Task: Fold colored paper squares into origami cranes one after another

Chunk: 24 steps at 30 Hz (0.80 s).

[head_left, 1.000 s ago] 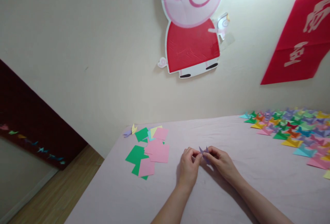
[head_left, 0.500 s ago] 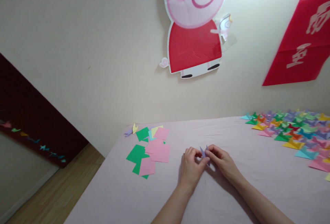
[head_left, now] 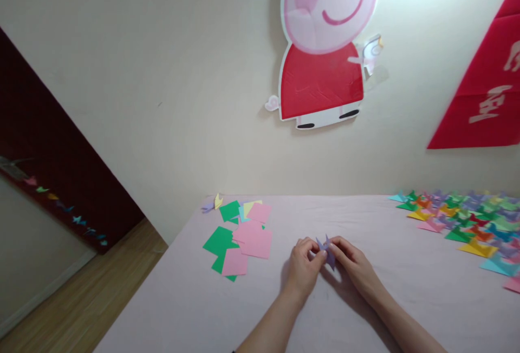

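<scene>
A small purple folded paper piece [head_left: 330,256] with two upright points is pinched between both hands, above the pale pink tablecloth [head_left: 309,320]. My left hand [head_left: 303,266] grips its left side with thumb and fingers. On the other side, my right hand [head_left: 353,263] holds it between thumb and forefinger. The fingertips hide part of the folds. Left of the hands lie loose square sheets, among them a pink sheet [head_left: 255,240] and a green sheet [head_left: 219,240].
Rows of colourful folded paper cranes [head_left: 459,217] cover the table's right side. A yellow folded piece [head_left: 218,201] and a purple one [head_left: 207,208] sit at the back left corner. Behind the table is a wall with a pig cutout [head_left: 323,79] and a red banner [head_left: 479,82].
The whole view has shifted slightly. More of the purple paper's lower tip shows between my hands, and my right fingers have moved a little on it. Both hands keep hold.
</scene>
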{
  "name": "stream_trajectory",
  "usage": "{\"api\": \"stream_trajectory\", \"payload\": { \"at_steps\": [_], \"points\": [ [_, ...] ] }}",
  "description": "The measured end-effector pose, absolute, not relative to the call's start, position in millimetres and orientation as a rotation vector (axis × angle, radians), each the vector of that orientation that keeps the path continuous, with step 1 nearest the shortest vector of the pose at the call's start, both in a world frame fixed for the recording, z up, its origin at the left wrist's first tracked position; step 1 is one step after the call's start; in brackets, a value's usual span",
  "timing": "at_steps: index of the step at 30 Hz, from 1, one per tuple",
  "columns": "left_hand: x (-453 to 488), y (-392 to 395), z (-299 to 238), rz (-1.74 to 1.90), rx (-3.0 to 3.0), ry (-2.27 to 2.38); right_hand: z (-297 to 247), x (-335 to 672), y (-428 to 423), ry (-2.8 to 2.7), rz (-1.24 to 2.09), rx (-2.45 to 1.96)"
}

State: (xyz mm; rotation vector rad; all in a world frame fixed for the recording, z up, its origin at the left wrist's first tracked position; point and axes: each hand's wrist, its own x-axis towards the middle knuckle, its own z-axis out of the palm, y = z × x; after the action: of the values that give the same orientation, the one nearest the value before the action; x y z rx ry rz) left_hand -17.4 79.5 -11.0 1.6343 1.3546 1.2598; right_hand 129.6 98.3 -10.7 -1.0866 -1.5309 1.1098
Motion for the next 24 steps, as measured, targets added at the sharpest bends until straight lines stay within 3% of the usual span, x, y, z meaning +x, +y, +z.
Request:
{"api": "stream_trajectory", "payload": {
  "at_steps": [24],
  "points": [
    [-19, 93, -32, 1.405, 1.382, 1.14, -15, 125, 95, -1.61, 1.073, -1.093]
  ]
}}
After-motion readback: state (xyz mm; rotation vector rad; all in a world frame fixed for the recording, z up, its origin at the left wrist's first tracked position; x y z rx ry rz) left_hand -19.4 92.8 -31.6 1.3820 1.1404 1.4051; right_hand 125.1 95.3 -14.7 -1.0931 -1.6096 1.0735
